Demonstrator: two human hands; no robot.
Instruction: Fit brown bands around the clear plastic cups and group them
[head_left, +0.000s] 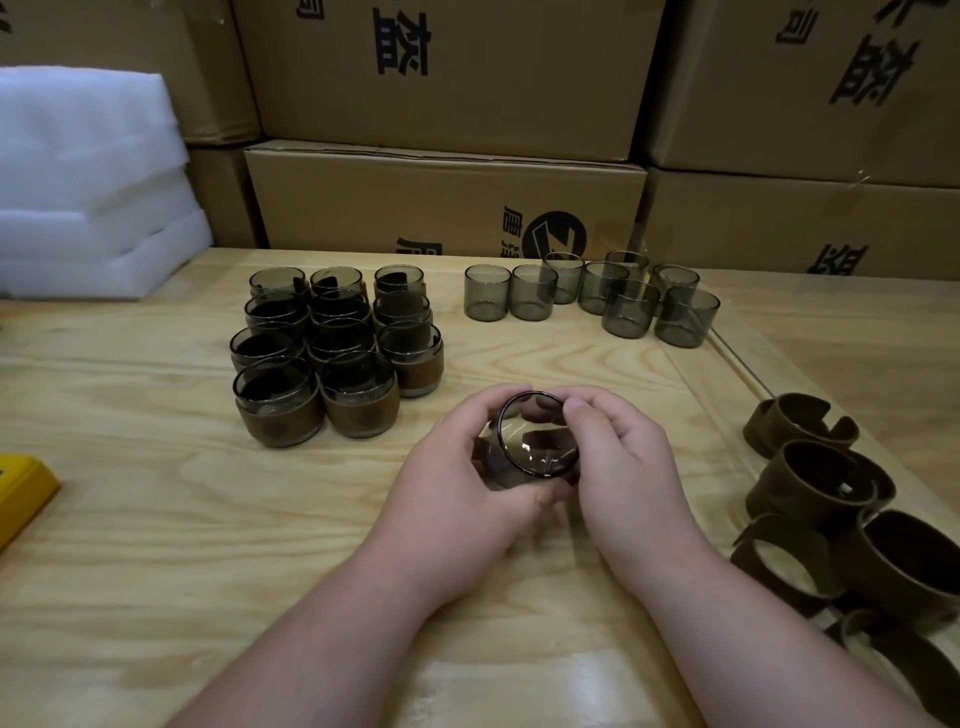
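Between both hands (457, 483) (618, 467): one cup (530, 447); eleven banded cups (332, 348); eight bare cups (592, 296).

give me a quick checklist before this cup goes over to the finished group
1. Cup held securely: ok, left hand and right hand both grip it.
2. Band seated on this cup: cannot tell, the hands cover its sides.
3. Room in the finished group: ok, bare table in front and beside it.
4. Path to the group free: ok, nothing lies between.
5. Plain cups left: ok, several at the back.
6. Loose bands within reach: ok, piled on the right.
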